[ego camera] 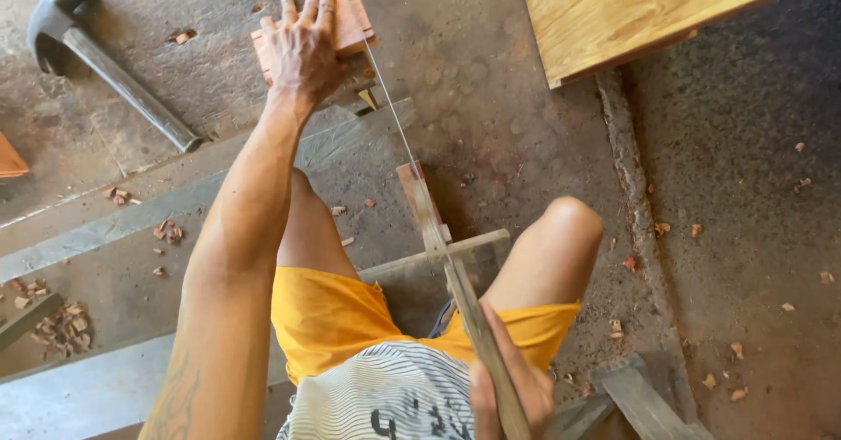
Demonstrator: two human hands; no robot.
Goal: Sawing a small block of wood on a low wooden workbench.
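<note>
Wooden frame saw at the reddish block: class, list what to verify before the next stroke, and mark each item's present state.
1. Left hand flat on the reddish wooden block: ok.
2. Left fingers apart from the thin saw blade: ok.
3. Right hand gripping the wooden frame saw: ok.
4. Blade seated in the cut: cannot tell.
5. Grey claw hammer clear of the saw: ok.

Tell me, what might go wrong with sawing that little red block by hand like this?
1. The left hand lies flat on the reddish wooden block, right beside the thin saw blade; a slip could perhaps catch the fingers.
2. The block seems held only by that palm, so it might shift under the stroke.
3. The right hand grips the wooden saw frame between bare knees, so a jerk could strike a leg.
</note>
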